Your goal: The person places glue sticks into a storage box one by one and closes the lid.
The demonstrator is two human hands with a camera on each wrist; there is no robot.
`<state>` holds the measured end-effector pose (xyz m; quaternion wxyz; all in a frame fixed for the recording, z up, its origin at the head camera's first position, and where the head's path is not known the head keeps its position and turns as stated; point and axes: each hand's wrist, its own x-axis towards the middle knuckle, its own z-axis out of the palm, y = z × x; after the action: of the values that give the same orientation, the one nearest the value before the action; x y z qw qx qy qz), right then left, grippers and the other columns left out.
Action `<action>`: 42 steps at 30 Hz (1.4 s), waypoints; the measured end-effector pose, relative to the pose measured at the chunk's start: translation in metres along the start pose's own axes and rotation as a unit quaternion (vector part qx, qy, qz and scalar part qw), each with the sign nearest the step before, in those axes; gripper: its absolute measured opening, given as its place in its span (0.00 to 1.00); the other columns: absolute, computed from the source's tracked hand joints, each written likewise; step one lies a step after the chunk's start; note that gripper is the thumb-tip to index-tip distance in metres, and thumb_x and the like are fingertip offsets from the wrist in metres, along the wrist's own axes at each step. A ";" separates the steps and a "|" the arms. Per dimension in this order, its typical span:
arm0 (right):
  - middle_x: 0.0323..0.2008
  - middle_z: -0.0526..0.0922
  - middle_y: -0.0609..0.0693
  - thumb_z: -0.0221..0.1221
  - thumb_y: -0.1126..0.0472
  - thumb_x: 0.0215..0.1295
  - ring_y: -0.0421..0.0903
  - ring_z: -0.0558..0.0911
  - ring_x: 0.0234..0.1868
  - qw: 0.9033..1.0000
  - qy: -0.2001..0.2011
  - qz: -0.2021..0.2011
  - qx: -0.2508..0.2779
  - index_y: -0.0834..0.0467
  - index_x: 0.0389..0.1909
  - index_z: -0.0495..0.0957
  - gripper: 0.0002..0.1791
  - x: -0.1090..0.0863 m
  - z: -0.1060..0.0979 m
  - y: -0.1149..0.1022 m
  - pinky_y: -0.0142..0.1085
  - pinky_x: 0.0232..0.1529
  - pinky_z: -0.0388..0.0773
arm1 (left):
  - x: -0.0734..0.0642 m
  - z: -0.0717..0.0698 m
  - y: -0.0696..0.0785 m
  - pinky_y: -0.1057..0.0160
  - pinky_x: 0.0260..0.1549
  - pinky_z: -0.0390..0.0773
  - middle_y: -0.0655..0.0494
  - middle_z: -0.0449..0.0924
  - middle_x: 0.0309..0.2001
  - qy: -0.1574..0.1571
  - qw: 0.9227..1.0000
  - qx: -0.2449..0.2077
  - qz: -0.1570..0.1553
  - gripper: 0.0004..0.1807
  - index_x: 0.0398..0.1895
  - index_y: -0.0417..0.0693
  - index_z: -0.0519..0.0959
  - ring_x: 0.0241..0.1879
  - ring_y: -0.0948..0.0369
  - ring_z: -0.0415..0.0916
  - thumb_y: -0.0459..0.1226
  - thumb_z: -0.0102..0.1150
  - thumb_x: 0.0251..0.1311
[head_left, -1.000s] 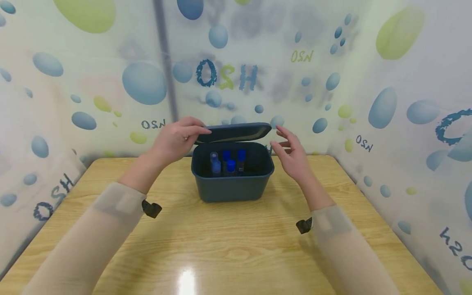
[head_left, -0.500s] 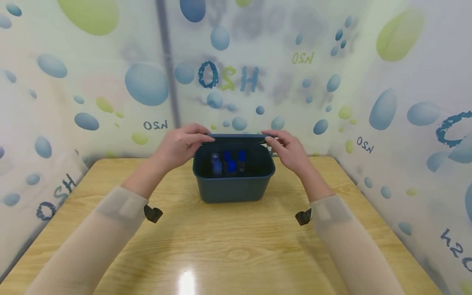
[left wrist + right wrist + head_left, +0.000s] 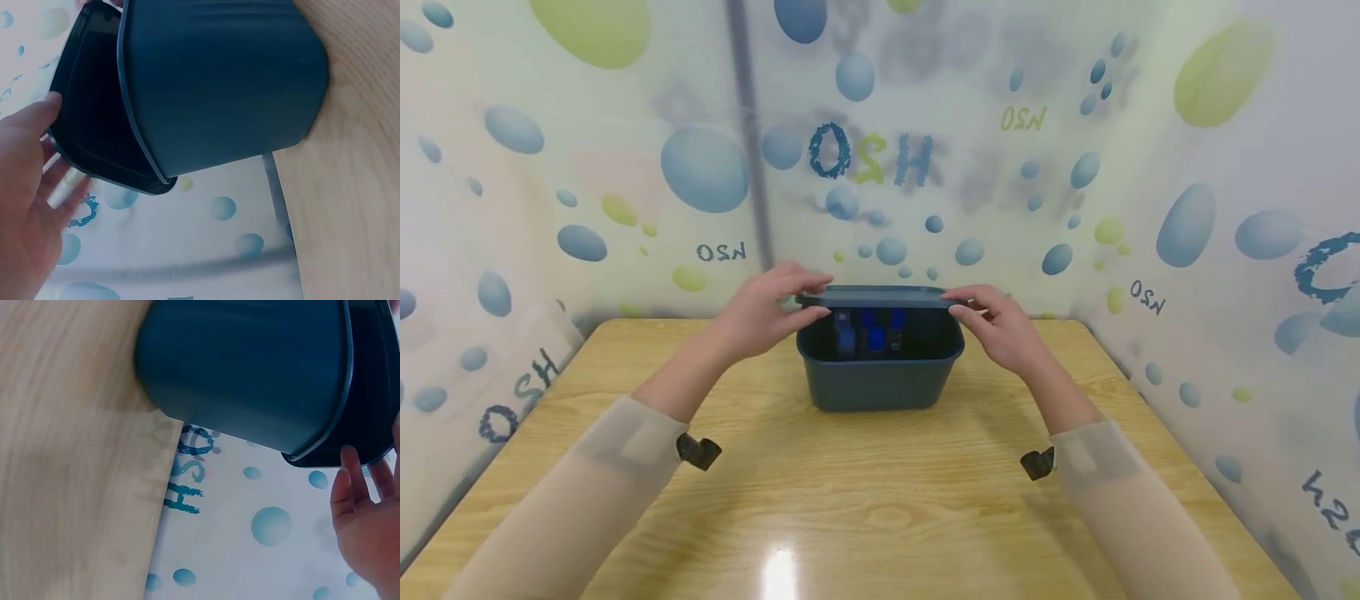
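A dark blue-green bin point(image 3: 880, 387) stands on the table. Over its opening slants a matching lid point(image 3: 887, 296), its front edge raised and its back edge near the rear rim. My left hand point(image 3: 763, 308) pinches the lid's left front corner, thumb below and fingers above. At the opposite corner my right hand point(image 3: 1003, 329) grips the lid the same way. Inside the bin, several small bottles with blue caps point(image 3: 876, 337) stand upright, partly shaded by the lid. In the left wrist view the lid point(image 3: 94, 100) tilts away from the bin's rim, leaving a wedge-shaped gap.
The wooden table point(image 3: 880, 500) reaches forward from the bin toward me. Close behind it hangs a white curtain point(image 3: 970, 200) printed with blue and green drops, which also encloses both sides.
My right hand has moved in from beside the lid and taken hold of its right corner. The lid's front edge has come down and forward, covering more of the bin's opening.
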<state>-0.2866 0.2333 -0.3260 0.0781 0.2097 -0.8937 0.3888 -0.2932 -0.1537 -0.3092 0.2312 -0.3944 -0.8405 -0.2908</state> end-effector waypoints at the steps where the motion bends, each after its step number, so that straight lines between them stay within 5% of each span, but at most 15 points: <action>1: 0.73 0.77 0.55 0.56 0.50 0.87 0.59 0.79 0.66 1.000 0.000 -0.003 -0.001 0.51 0.72 0.80 0.21 -0.002 0.001 0.002 0.60 0.69 0.77 | -0.002 0.000 0.000 0.47 0.50 0.88 0.44 0.87 0.53 -0.012 1.000 0.005 -0.006 0.20 0.62 0.40 0.88 0.52 0.48 0.87 0.33 0.76 0.68; 9: 0.74 0.78 0.53 0.60 0.54 0.84 0.55 0.77 0.68 0.999 -0.009 -0.035 -0.010 0.51 0.67 0.84 0.17 -0.018 0.009 0.014 0.52 0.58 0.75 | -0.024 0.006 0.002 0.46 0.52 0.88 0.44 0.86 0.59 -0.076 0.996 -0.006 -0.053 0.15 0.59 0.44 0.90 0.58 0.45 0.86 0.38 0.73 0.72; 19: 0.74 0.79 0.58 0.65 0.61 0.79 0.62 0.69 0.78 0.997 -0.019 -0.072 -0.010 0.55 0.62 0.87 0.15 -0.027 0.019 0.023 0.65 0.77 0.65 | -0.045 0.015 0.001 0.45 0.54 0.87 0.47 0.87 0.57 -0.066 0.996 -0.018 -0.049 0.14 0.54 0.44 0.91 0.66 0.43 0.83 0.34 0.77 0.66; 36: 0.74 0.79 0.56 0.66 0.60 0.79 0.62 0.67 0.82 0.998 -0.019 -0.059 -0.014 0.53 0.61 0.87 0.14 -0.036 0.023 0.022 0.67 0.80 0.61 | -0.058 0.026 -0.001 0.46 0.50 0.88 0.48 0.88 0.54 -0.021 0.999 -0.024 -0.013 0.14 0.51 0.45 0.93 0.64 0.43 0.85 0.30 0.79 0.62; 42: 0.73 0.79 0.56 0.68 0.62 0.77 0.62 0.69 0.80 0.997 -0.009 -0.074 -0.016 0.53 0.59 0.88 0.13 -0.039 0.027 0.025 0.66 0.78 0.64 | -0.063 0.029 -0.001 0.40 0.60 0.85 0.47 0.88 0.56 -0.026 0.999 -0.029 -0.030 0.14 0.50 0.45 0.93 0.67 0.40 0.82 0.30 0.79 0.62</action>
<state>-0.2621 0.2409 -0.3728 0.1017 0.2772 -0.8827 0.3656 -0.2621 -0.1680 -0.3690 0.1891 -0.3831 -0.8489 -0.3112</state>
